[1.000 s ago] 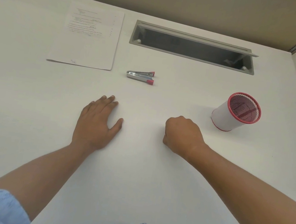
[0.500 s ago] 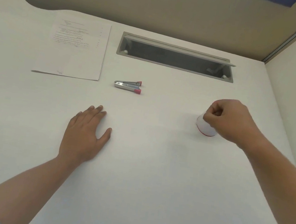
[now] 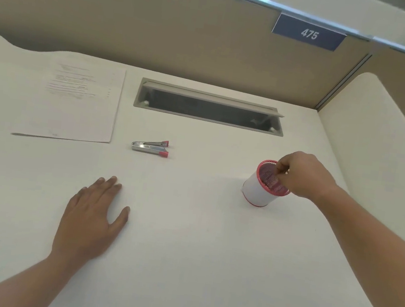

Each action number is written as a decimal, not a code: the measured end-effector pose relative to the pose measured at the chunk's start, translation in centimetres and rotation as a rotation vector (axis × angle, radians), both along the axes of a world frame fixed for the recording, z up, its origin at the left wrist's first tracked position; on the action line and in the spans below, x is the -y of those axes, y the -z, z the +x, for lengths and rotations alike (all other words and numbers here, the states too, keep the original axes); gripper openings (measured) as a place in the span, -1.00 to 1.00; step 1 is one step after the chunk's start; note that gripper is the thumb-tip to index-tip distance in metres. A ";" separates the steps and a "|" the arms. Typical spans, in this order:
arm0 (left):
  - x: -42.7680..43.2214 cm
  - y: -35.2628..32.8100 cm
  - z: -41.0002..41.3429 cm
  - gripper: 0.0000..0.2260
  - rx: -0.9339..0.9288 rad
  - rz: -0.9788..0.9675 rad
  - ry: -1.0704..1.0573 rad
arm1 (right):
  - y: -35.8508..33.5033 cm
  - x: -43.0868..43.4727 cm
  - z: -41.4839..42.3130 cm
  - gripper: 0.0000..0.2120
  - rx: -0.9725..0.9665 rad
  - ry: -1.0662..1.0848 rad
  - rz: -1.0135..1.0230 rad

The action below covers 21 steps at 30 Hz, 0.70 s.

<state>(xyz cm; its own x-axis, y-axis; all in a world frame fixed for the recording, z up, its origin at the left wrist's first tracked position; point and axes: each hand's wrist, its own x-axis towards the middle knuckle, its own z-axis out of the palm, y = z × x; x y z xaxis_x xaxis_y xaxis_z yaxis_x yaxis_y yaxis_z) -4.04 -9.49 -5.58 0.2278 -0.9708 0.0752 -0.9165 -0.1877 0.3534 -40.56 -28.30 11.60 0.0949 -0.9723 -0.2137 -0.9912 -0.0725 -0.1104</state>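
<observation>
A white pen cup (image 3: 259, 190) with a red mesh rim stands on the white desk (image 3: 183, 254) at the right. My right hand (image 3: 301, 174) hovers over the cup's mouth with its fingers curled. Thumb and fingertips pinch a small shiny object (image 3: 286, 172), too small to identify. My left hand (image 3: 92, 218) lies flat on the desk at the lower left, fingers straight, holding nothing. A silver staple remover with red tips (image 3: 151, 145) lies between the hands, farther back.
A printed sheet of paper (image 3: 74, 103) lies at the back left. A grey cable slot (image 3: 210, 108) with its lid up is set into the desk at the back. A beige partition with a blue sign reading 475 (image 3: 309, 34) stands behind.
My right hand left the desk in front of me, moved right and back, and now sits over the cup's mouth. The view tilted up. My left hand stayed flat on the desk.
</observation>
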 end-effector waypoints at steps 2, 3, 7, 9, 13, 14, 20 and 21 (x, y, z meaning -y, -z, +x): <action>0.1 -0.1 0.0 -0.39 -0.001 -0.001 -0.003 | -0.2 -0.3 0.4 -0.70 0.017 -0.018 -0.020; 0.1 -0.1 0.0 -0.39 0.002 -0.002 -0.003 | -0.4 -0.7 0.8 -0.71 0.056 -0.013 -0.051; 0.1 -0.1 0.0 -0.41 0.016 0.000 0.004 | 0.0 -4.9 4.0 -0.87 0.274 -0.068 -0.062; -0.1 0.0 0.0 -0.41 0.015 0.002 0.004 | 1.8 -7.3 5.7 -0.89 0.298 -0.143 0.053; 0.0 -0.1 0.0 -0.42 0.009 -0.001 0.000 | 6.7 -9.9 7.3 -0.86 0.159 -0.225 0.195; 0.0 -0.1 -0.1 -0.42 0.014 -0.004 0.002 | 7.6 -10.1 7.4 -0.86 0.134 -0.218 0.206; -0.1 0.0 0.0 -0.43 0.013 -0.005 0.008 | 9.7 -10.4 7.8 -0.88 0.008 -0.242 0.175; -0.1 0.0 0.0 -0.43 0.010 -0.006 0.007 | 9.8 -10.4 8.0 -0.88 -0.010 -0.259 0.166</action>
<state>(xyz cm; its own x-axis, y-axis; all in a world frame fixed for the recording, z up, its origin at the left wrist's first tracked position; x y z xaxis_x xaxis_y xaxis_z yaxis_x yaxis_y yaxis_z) -4.03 -9.38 -5.54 0.2203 -0.9719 0.0835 -0.9211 -0.1790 0.3457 -32.60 -17.85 1.75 0.3319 -0.8676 -0.3701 -0.9433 -0.3044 -0.1325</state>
